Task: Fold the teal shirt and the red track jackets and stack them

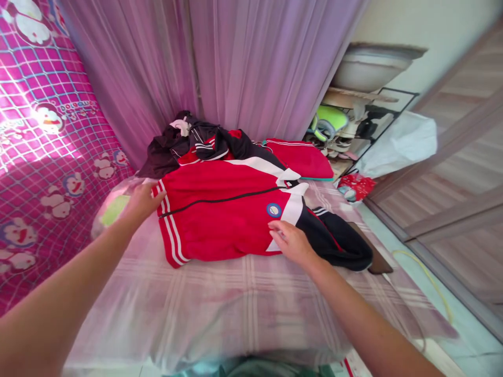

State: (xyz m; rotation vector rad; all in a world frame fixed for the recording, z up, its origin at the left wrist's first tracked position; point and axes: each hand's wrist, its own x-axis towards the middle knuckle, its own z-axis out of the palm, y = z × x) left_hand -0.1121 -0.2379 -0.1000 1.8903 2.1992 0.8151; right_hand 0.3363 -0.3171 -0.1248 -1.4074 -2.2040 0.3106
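A red track jacket [220,225] with white shoulder bands, dark sleeves and a round blue chest badge [274,210] lies front up, its collar to the right and its black zipper running across. At the white-striped hem on the left, my left hand [142,203] has its fingers closed on the fabric edge. My right hand [293,242] rests by the near shoulder just below the badge, fingers loosely apart and touching the cloth. The near dark sleeve [334,238] is bent to the right; the far one is bunched behind the body.
Dark clothes [161,152] are heaped at the back left, and a folded red garment [298,157] lies behind the collar. A phone [377,264] with a cable sits on the plaid bedsheet [251,303] at the right. Purple curtains [243,68] hang behind; a rack [393,125] stands right.
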